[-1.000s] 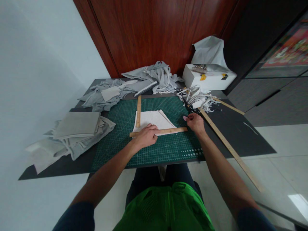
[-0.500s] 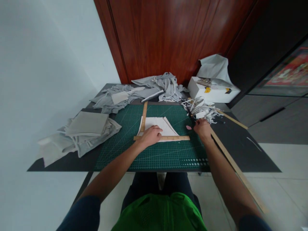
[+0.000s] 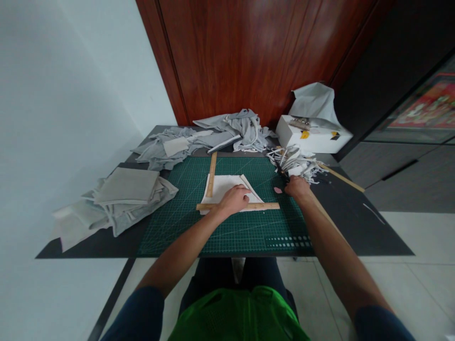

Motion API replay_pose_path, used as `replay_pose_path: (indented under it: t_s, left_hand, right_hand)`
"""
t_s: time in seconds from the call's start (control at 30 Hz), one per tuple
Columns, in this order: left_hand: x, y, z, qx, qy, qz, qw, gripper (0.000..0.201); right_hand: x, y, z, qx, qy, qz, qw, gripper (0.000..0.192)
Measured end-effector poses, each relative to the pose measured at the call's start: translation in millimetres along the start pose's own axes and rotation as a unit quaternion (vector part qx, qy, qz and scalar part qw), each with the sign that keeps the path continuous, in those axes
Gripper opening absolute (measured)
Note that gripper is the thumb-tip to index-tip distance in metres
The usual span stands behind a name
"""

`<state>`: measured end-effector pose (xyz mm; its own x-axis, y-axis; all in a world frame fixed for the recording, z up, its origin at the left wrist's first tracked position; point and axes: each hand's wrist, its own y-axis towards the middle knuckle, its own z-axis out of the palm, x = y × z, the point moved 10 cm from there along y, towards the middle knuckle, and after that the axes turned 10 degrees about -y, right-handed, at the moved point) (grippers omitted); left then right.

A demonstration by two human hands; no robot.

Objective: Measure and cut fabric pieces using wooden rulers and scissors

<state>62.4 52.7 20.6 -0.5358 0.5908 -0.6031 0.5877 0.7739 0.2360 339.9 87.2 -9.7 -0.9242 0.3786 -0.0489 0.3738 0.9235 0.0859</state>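
A white fabric piece (image 3: pixel 227 183) lies on the green cutting mat (image 3: pixel 227 239). Across its lower edge runs a wooden ruler (image 3: pixel 266 206); a second wooden ruler (image 3: pixel 212 173) lies upright along its left side. My left hand (image 3: pixel 235 199) rests over the fabric and the horizontal ruler, index finger stretched to the right, holding nothing. At the mat's right edge my right hand (image 3: pixel 297 187) is closed at the handle end of black scissors (image 3: pixel 282 173), whose grip is partly hidden by the fingers. A small pink piece (image 3: pixel 277 190), perhaps chalk, lies beside that hand.
Folded grey fabric (image 3: pixel 128 187) is stacked at the left. Crumpled cloth (image 3: pixel 245 128) lies along the back. White fabric strips (image 3: pixel 295 158) are heaped before a white box (image 3: pixel 314 135). A long wooden strip (image 3: pixel 327 208) is mostly hidden by my right forearm.
My left hand has slid right along the fabric and ruler. The long wooden strip, earlier visible beside my right forearm, is now mostly hidden behind it. My right hand stays at the scissors.
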Motion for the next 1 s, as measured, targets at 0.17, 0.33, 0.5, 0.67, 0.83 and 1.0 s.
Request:
replay_pose_path:
  t_s: [0.17,0.33,0.5,0.67,0.83,1.0]
  left_hand:
    - [-2.2,-2.1,-3.7,-0.006,-0.020,0.002,1.000,0.035]
    - [-4.0,-0.7,-10.9,-0.035,-0.082,-0.015,0.996,0.038]
    - [8.0,9.7,-14.8,-0.098,-0.247,-0.069,0.962,0.030]
    - [27.1,15.8,-10.0,-0.164,-0.479,-0.148,0.850,0.017]
    - [25.5,6.5,-5.8,-0.176,-0.653,-0.168,0.717,0.021]
    - [19.5,-6.8,-10.2,-0.166,-0.709,-0.173,0.664,0.039]
  right_hand:
    - [3.5,-3.4,-4.3,-0.005,-0.007,-0.034,0.999,0.038]
    - [3.3,-18.1,-20.5,-0.026,0.000,-0.036,0.999,0.034]
    - [29.6,-44.4,-44.5,-0.024,0.106,-0.076,0.991,0.023]
    - [74.0,-80.1,-57.3,0.048,0.355,-0.112,0.927,0.028]
    - [125.3,-117.3,-54.8,0.194,0.521,-0.146,0.818,0.027]
    - [157.3,-141.0,-46.7,0.306,0.596,-0.161,0.725,0.031]
